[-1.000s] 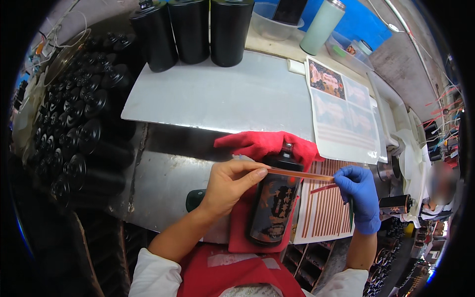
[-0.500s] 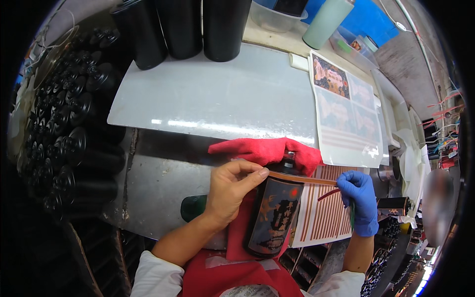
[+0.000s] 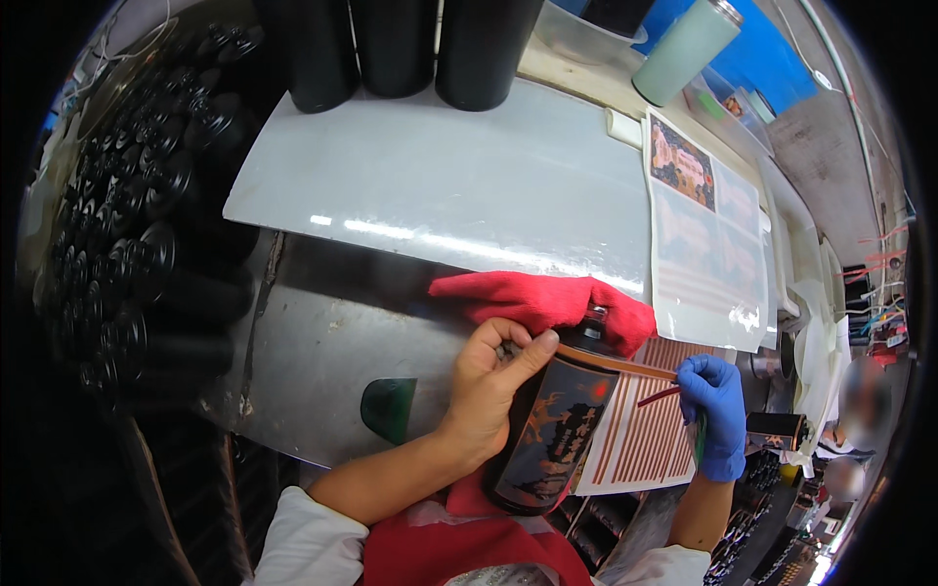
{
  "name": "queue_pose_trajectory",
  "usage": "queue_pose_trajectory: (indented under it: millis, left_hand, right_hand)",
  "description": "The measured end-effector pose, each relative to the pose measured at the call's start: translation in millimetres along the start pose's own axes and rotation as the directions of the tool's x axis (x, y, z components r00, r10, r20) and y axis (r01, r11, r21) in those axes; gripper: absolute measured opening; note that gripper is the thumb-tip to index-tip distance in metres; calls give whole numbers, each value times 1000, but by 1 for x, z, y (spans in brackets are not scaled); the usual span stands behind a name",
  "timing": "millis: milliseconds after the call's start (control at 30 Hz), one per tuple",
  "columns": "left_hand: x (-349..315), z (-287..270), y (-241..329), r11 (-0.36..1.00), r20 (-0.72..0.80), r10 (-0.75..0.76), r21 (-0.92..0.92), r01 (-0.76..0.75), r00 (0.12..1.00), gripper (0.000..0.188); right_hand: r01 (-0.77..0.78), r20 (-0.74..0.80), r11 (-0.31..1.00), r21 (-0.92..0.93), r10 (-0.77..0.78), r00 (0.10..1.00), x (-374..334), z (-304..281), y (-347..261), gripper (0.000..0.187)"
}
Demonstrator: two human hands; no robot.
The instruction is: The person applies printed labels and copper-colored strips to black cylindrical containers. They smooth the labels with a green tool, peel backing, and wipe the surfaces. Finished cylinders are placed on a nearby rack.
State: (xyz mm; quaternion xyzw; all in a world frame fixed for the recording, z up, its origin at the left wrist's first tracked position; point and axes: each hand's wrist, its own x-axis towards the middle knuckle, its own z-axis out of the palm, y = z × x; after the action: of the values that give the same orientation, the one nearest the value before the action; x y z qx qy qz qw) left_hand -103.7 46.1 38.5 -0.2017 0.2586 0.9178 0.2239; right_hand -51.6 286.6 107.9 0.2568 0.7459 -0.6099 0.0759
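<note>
A black bottle [image 3: 553,435] with a dark picture label leans tilted against a red cloth [image 3: 528,297], its neck pointing away from me. My left hand [image 3: 489,391], bare, pinches one end of a narrow copper-coloured decal strip [image 3: 640,369] against the bottle's shoulder. Stretched out to the right, the strip ends in the fingers of my right hand [image 3: 713,405], which wears a blue glove. A dark red sliver [image 3: 658,397] sticks out beside those fingers. Something green [image 3: 700,435] shows along the gloved palm, mostly hidden.
Under the strip lies a sheet [image 3: 645,420] printed with copper stripes. A dark green flat piece [image 3: 389,408] rests on the metal table [image 3: 322,361]. Black cylinders [image 3: 484,59] stand on a grey board [image 3: 440,166], beside a printed decal sheet [image 3: 708,254]. Black bottles [image 3: 195,283] are stacked at left.
The whole view has shifted, so things sit a little further right. Both hands keep hold of the strip, and its left end still meets the bottle's shoulder.
</note>
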Motion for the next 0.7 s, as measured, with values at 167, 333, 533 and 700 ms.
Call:
queue_pose_trajectory:
  millis: [167, 333, 533, 700]
  left_hand:
    - [5, -2, -6, 1000, -8, 15, -5, -15, 1000, 19]
    - [5, -2, -8, 998, -19, 15, -53, -16, 1000, 19]
    - [3, -2, -8, 998, 39, 45, -44, -43, 998, 19]
    - [5, -1, -11, 999, 48, 31, -30, -29, 998, 19]
  right_hand:
    - [-7, 6, 1000, 16, 7, 1000, 6, 0, 8, 13]
    - [-6, 36, 1000, 29, 5, 999, 6, -2, 10, 12]
    - [8, 24, 999, 41, -9, 1000, 5, -2, 4, 11]
    - [1, 21, 999, 39, -2, 1000, 7, -7, 7, 11]
